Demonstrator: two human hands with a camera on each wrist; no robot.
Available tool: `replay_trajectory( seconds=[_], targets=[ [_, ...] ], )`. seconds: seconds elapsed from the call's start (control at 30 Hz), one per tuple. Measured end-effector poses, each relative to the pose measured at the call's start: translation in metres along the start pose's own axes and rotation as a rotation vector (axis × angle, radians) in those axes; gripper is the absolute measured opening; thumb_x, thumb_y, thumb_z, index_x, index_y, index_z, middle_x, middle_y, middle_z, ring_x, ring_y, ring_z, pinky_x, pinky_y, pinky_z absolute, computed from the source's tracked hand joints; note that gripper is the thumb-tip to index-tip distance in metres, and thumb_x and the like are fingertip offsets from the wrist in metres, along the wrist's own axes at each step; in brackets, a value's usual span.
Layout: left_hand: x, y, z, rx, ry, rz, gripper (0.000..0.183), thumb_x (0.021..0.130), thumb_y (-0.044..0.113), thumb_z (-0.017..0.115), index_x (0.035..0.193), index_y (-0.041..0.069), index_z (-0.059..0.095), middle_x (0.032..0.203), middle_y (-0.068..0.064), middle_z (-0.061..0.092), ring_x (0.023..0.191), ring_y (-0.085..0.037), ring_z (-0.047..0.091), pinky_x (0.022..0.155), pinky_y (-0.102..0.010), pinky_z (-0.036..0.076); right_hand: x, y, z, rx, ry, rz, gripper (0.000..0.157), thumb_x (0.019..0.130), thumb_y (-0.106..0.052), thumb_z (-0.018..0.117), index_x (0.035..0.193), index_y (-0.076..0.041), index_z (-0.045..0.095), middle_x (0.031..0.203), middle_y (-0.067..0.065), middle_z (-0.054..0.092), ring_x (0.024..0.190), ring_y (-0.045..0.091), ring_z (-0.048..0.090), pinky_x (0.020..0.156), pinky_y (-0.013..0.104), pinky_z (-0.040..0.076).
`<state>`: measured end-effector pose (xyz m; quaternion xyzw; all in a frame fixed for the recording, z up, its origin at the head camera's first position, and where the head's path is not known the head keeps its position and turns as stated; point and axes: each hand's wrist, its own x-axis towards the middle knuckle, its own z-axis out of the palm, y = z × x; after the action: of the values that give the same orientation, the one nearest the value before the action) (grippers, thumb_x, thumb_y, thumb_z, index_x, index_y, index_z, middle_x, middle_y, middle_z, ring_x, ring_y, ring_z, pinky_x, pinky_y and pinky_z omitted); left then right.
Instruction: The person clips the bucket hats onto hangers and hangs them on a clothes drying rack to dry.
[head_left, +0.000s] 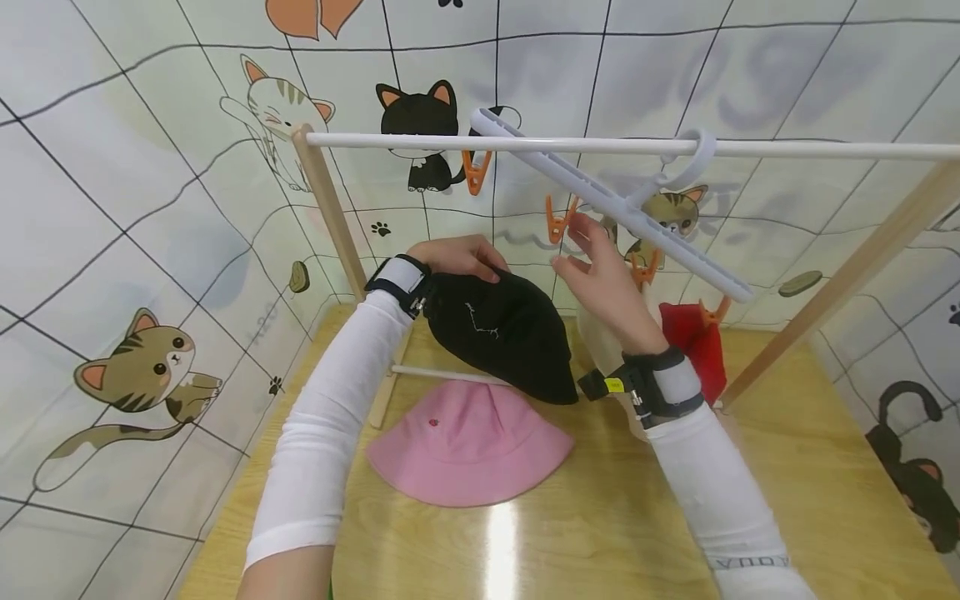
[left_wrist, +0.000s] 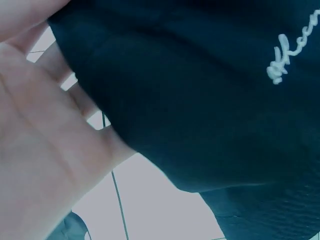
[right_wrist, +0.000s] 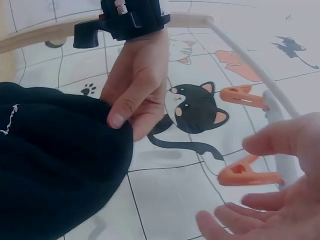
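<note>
the left hand (head_left: pixel 461 257) pinches the black hat (head_left: pixel 502 333) by its edge, above the far, left part of the wooden table (head_left: pixel 585 533); the right hand (head_left: pixel 606 279), fingers parted and grasping nothing, is beside an orange clip (head_left: pixel 557 229) under the white hanger (head_left: pixel 600 196). a pink hat (head_left: pixel 472 450) lies nearer; cat-printed walls (head_left: pixel 75 208) stand behind.

I record the left sleeve (head_left: pixel 318 433) and right sleeve (head_left: pixel 708 479) as white, close-fitting and slightly wrinkled, the right one marked with grey lettering (head_left: pixel 750 562) toward its near end. At their far ends I note a left strap (head_left: pixel 401 279) and right strap (head_left: pixel 678 385), both black with pale grey panels and small metallic fittings. The right strap carries a projecting black housing (head_left: pixel 595 386) with a yellow label (head_left: pixel 615 385).
</note>
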<state>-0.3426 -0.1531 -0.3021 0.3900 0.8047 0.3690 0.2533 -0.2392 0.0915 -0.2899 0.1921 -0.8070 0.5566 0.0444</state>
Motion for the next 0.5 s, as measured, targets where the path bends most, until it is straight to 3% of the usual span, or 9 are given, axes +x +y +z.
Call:
replay_trajectory(
  seconds=[0.13,0.27,0.37,0.5],
  targets=[
    [-0.002,-0.005,0.001,0.011,0.054,0.028,0.022,0.092,-0.005,0.057,0.11,-0.007,0.068,0.098,-0.006,0.067,0.089,-0.011,0.058,0.086,-0.028,0.046,0.008,0.001,0.006,0.076,0.051,-0.019,0.065,0.096,-0.008,0.058,0.151,-0.005,0.022,0.154,0.013,0.027,0.14,0.023,0.03,0.107,0.04,0.033],
    [-0.004,-0.007,0.0,0.026,0.086,0.047,0.022,0.091,-0.006,0.056,0.109,-0.007,0.069,0.1,-0.007,0.067,0.09,-0.012,0.057,0.087,-0.029,0.046,0.016,0.004,0.011,0.233,0.097,-0.049,0.064,0.095,-0.002,0.057,0.15,-0.007,0.026,0.151,0.015,0.033,0.138,0.024,0.034,0.105,0.036,0.036],
    [-0.004,-0.005,-0.002,0.042,0.112,0.07,0.021,0.092,-0.006,0.055,0.108,-0.007,0.069,0.098,-0.007,0.067,0.088,-0.013,0.055,0.086,-0.028,0.045,0.024,0.005,0.013,0.394,0.101,-0.043,0.057,0.096,-0.001,0.056,0.147,-0.007,0.033,0.146,0.014,0.04,0.135,0.024,0.039,0.106,0.036,0.035],
    [-0.004,-0.002,-0.003,0.066,0.144,0.108,0.021,0.092,-0.005,0.054,0.107,-0.007,0.069,0.096,-0.009,0.067,0.085,-0.013,0.054,0.083,-0.028,0.045,0.035,0.004,0.014,0.611,0.062,-0.023,0.039,0.098,-0.007,0.054,0.136,-0.009,0.045,0.136,0.013,0.052,0.129,0.024,0.045,0.107,0.046,0.031]
  ],
)
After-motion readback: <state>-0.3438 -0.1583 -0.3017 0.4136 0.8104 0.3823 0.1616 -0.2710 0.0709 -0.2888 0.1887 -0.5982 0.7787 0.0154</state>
